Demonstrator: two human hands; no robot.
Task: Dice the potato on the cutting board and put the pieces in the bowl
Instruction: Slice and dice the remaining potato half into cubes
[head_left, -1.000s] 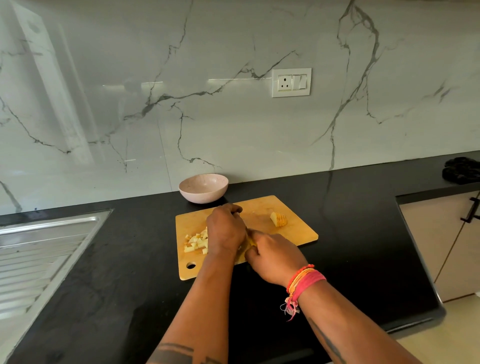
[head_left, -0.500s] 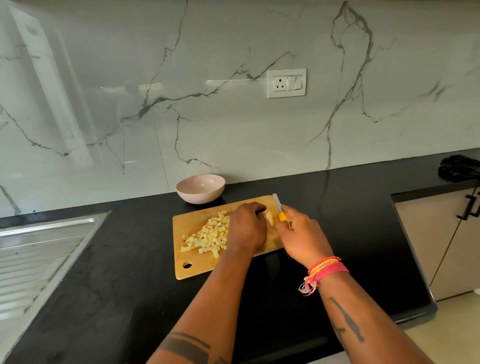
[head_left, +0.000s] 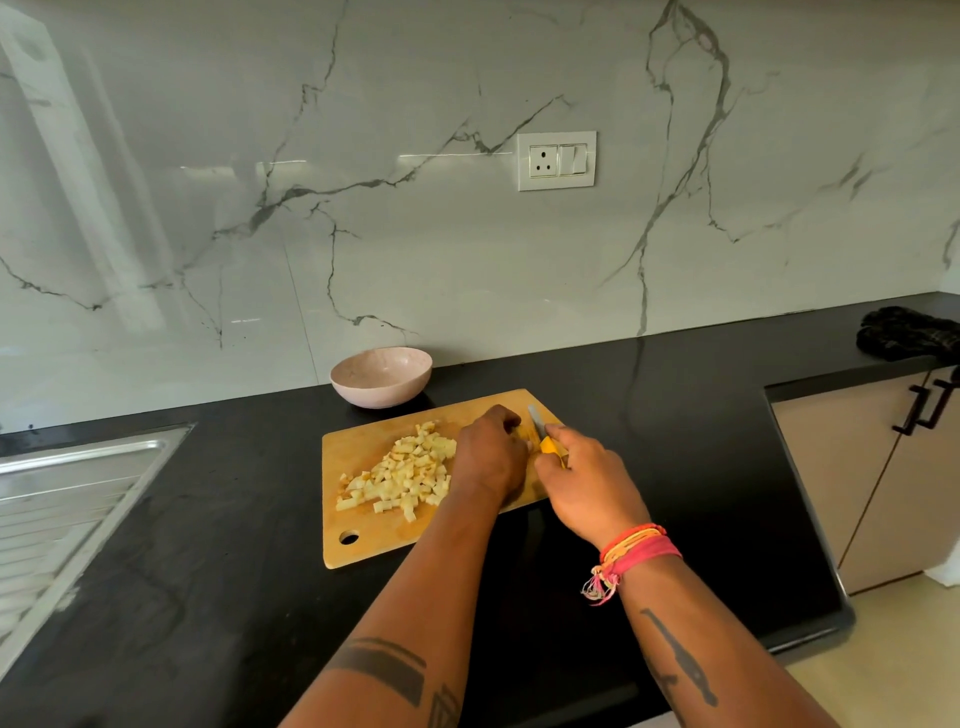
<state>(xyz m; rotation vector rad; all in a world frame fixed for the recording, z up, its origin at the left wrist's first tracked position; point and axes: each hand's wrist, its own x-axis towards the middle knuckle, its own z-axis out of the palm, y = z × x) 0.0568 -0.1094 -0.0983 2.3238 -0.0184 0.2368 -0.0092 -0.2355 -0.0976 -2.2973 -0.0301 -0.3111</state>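
Head view: most of the potato lies as diced pieces (head_left: 402, 475) heaped on the cutting board (head_left: 363, 540). The left hand (head_left: 491, 457) pins a last piece, mostly hidden; the right hand (head_left: 584, 480) grasps the knife (head_left: 543, 434). The bowl (head_left: 382, 375) looks empty, so transfer remains.

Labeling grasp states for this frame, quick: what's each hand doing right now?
Left hand: fingers curled on the last potato piece, mostly hidden under them.
Right hand: gripping the knife by its yellow handle.
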